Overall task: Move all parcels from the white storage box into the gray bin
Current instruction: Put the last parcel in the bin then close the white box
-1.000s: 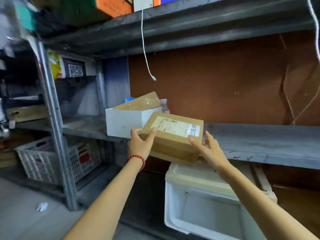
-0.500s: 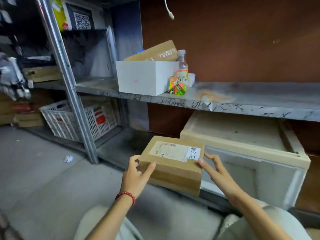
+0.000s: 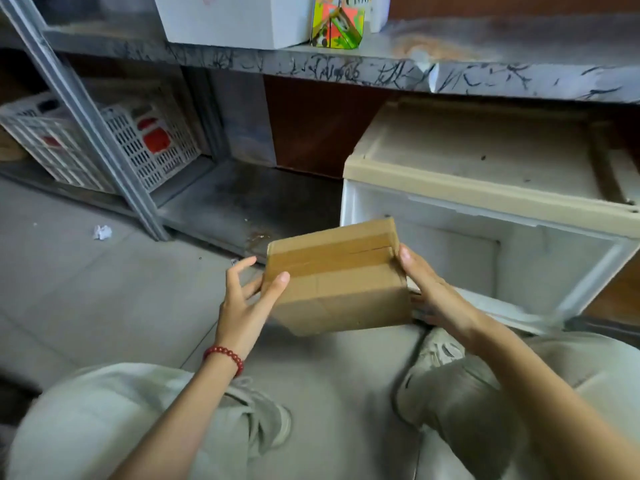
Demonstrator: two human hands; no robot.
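I hold a brown cardboard parcel [image 3: 336,275] low in front of me, taped side up and tilted. My left hand [image 3: 242,306], with a red bead bracelet at the wrist, pinches its left corner, thumb on the front face and index finger sticking out free. My right hand [image 3: 436,296] grips its right side, thumb at the upper edge. Just behind and right of the parcel is the pale grey bin [image 3: 485,188] with a beige top frame and an open front. The white storage box [image 3: 235,19] stands on the shelf above, cut off by the frame's top edge.
The grey shelf board [image 3: 346,72] juts out above the bin. A colourful carton [image 3: 337,26] stands beside the white box. A metal upright [image 3: 90,123] and a white lattice crate [image 3: 145,143] are at the left. Crumpled paper [image 3: 102,232] lies on the floor. My knees fill the bottom.
The parcel came down from shelf height to just in front of the bin's open front and turned over, so its label no longer shows. The view dropped as I crouched.
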